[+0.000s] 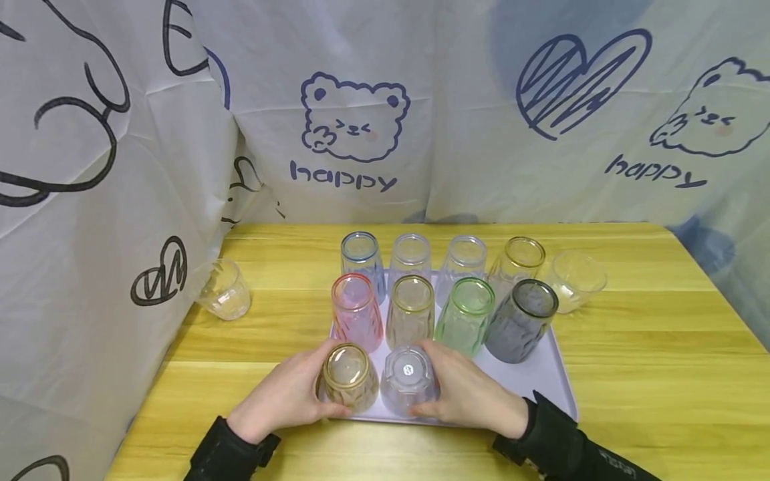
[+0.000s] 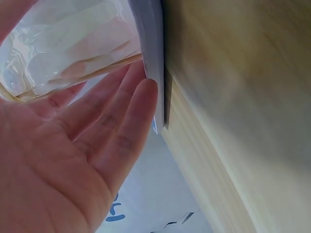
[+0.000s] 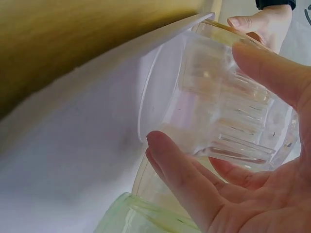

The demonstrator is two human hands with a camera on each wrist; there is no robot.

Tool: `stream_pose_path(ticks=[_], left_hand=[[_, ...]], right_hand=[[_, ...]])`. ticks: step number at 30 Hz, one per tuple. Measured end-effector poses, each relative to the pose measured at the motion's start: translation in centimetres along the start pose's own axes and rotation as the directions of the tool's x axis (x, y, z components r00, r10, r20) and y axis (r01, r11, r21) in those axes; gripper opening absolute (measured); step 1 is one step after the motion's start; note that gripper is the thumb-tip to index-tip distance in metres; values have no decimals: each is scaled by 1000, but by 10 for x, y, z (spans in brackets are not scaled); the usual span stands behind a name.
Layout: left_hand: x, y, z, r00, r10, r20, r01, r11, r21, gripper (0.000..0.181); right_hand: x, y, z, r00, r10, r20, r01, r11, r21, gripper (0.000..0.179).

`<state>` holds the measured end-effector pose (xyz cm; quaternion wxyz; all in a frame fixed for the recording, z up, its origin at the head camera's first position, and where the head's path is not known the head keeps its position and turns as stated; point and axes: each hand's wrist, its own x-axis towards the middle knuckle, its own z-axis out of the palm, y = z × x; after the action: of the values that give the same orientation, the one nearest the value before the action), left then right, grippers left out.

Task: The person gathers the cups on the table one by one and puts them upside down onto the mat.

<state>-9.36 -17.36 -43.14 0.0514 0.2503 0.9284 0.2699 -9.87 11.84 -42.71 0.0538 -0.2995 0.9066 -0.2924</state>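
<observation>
At the tray's front left corner my left hand (image 1: 293, 389) holds an upside-down amber-rimmed glass (image 1: 350, 375), fingers along its far side and thumb at the near side. Beside it my right hand (image 1: 466, 387) grips a clear upside-down glass (image 3: 214, 97) between thumb and fingers, its rim right at the tray surface. Both glasses stand over the pale lilac tray (image 1: 532, 384). Just behind them are a red-rimmed glass (image 1: 357, 314), a yellowish-rimmed glass (image 1: 410, 314) and a green glass (image 1: 465, 317), all bottom up.
A dark grey glass (image 1: 522, 324) stands on the tray's right side. The back row holds a blue-rimmed glass (image 1: 362, 257), clear glasses and another amber-rimmed glass (image 1: 520, 260). Clear cups stand on the wooden table, one left (image 1: 225, 290) and one right (image 1: 576, 280). Printed cloth hangs behind.
</observation>
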Motion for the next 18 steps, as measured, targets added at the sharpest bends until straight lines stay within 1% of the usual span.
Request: stream_pose_path(ticks=[8,14,18], left_hand=[[1,1,0,1000,-9,2,9,999,-33,80],[1,1,0,1000,-9,7,9,999,-37,79],[0,1,0,1000,-21,8,21,999,-36,81]], right_hand=[[-1,1,1,999,-11,-43,9,1000,-28,76],[-1,1,0,999,-7,-41,7,1000,-21,77],[-3,0,-2,999,1,-33,-1,1000,-9,79]])
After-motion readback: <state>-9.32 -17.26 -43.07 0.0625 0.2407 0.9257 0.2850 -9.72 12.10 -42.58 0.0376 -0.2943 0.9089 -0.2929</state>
